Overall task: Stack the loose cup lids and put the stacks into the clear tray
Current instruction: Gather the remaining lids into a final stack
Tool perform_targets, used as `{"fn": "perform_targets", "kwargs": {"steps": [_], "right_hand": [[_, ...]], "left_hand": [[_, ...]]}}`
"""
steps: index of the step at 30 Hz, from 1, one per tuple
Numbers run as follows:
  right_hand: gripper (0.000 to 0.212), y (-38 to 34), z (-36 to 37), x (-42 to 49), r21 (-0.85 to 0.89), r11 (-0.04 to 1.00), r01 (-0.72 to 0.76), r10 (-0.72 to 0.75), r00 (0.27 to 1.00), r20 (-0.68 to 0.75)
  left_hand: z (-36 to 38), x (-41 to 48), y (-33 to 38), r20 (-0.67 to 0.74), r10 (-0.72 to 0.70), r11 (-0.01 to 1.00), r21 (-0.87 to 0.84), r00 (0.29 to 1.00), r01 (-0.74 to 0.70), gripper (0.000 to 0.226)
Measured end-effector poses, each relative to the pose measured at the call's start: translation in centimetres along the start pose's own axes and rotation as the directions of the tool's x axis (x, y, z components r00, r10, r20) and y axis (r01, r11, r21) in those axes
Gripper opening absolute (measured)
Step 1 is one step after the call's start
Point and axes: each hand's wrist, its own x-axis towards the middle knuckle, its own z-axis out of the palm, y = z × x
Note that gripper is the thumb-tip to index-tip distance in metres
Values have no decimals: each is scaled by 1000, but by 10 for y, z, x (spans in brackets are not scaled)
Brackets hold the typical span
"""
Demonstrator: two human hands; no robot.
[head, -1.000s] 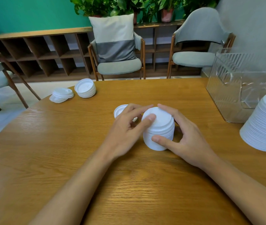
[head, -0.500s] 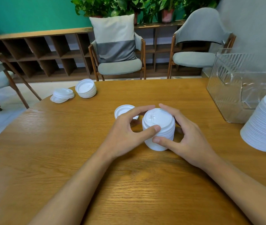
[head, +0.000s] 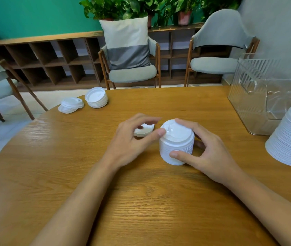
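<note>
Stacking is the step in hand. The right hand grips the short stack of white plastic cup lids standing mid-way across the round wooden counter, with the thumb low on its near side and the fingers round the back. The left hand is spread wide, its thumb tip at the stack's top rim. Its blurred fingers curve over the single loose white lid just beside the stack, and I cannot tell whether they touch it. The next move likely calls for pinching that lid and seating it squarely on top. The stack would then go to the clear ribbed plastic tray at the far right edge. Half a second ago the left fingers arched over the stack's top; they have since swung across to the loose lid.
</note>
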Motion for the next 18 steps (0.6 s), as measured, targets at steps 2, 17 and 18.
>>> {"fn": "perform_targets", "kwargs": {"steps": [2, 17, 18], "right_hand": [[75, 1, 0, 0, -7, 1000, -8, 8, 1000, 3], [77, -1, -2, 0, -54, 998, -26, 28, 999, 22], [77, 0, -2, 0, -57, 998, -28, 29, 999, 24]], "left_hand": [[-11, 1, -14, -93, 26, 984, 179, 995, -9, 32], [-17, 6, -39, 47, 21, 897, 441, 999, -39, 13], [-16, 6, -38, 29, 17, 903, 429, 999, -28, 16]]}}
